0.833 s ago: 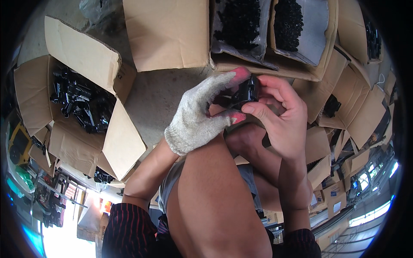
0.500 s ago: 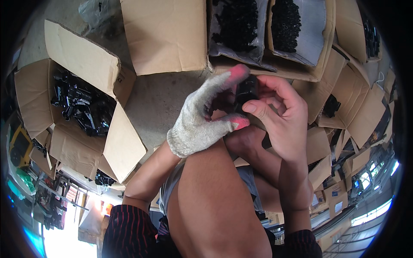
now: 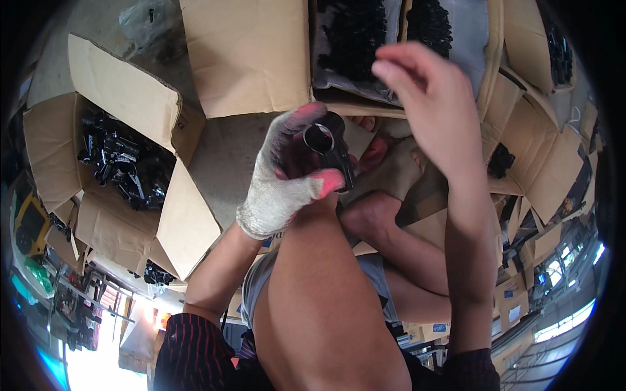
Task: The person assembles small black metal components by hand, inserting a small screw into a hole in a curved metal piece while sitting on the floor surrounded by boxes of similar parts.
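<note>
My left hand [image 3: 274, 173], in a grey knit glove with red fingertips, grips a glossy black part [image 3: 338, 153] between thumb and fingers above my raised knee. A round ring-shaped opening on that part faces up, and a longer body runs off to its right. My bare right hand [image 3: 430, 98] is raised apart from it, near the front edge of a compartment of small black pieces [image 3: 352, 42]. Its thumb and forefinger are bent, their tips close but apart, with nothing visible between them.
An open carton [image 3: 59, 153] of shiny black parts stands at left. The far carton [image 3: 492, 58] has grey-lined compartments, one with more black pieces [image 3: 429, 26]. Another open carton [image 3: 548, 166] is at right. A clear plastic bag [image 3: 147, 23] lies on the floor at far left.
My right hand has let go of the black part and moved up and away toward the far carton. The left hand has shifted left, turning the part so its ring shows.
</note>
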### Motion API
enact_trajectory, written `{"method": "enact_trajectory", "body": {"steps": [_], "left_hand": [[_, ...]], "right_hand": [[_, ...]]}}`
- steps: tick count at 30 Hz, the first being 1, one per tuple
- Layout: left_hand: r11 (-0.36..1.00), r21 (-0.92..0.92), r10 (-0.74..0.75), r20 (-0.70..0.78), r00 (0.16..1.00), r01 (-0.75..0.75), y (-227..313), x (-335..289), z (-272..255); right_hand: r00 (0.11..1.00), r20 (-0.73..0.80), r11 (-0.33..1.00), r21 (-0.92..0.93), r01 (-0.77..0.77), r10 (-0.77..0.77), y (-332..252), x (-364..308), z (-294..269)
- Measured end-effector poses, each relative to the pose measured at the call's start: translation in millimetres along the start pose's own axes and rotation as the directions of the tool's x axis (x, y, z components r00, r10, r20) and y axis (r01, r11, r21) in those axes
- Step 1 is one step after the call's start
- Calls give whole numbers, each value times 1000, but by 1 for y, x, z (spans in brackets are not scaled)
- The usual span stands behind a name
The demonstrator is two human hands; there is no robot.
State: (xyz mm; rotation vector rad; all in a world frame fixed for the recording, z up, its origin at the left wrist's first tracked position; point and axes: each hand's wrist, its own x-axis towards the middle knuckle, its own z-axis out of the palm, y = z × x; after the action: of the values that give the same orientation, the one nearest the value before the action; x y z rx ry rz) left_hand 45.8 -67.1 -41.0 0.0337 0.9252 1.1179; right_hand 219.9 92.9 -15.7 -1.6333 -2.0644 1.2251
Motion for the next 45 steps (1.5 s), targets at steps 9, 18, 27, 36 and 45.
{"method": "enact_trajectory", "body": {"steps": [9, 18, 27, 36, 45], "left_hand": [[1000, -21, -12, -81, 997, 10, 13, -3, 0], [1000, 8, 17, -102, 995, -16, 12, 0, -1], [1000, 0, 17, -113, 993, -17, 9, 2, 1], [999, -16, 47, -117, 992, -49, 7, 7, 4], [996, 46, 85, -116, 990, -80, 7, 10, 3]], "right_hand": [[941, 333, 765, -621, 172, 59, 7, 80, 70], [931, 323, 868, -497, 16, 168, 18, 74, 82], [955, 282, 959, -283, -11, 94, 33, 69, 85], [938, 310, 934, -355, -38, 156, 39, 71, 88], [968, 239, 877, -479, 52, 74, 22, 71, 81]]}}
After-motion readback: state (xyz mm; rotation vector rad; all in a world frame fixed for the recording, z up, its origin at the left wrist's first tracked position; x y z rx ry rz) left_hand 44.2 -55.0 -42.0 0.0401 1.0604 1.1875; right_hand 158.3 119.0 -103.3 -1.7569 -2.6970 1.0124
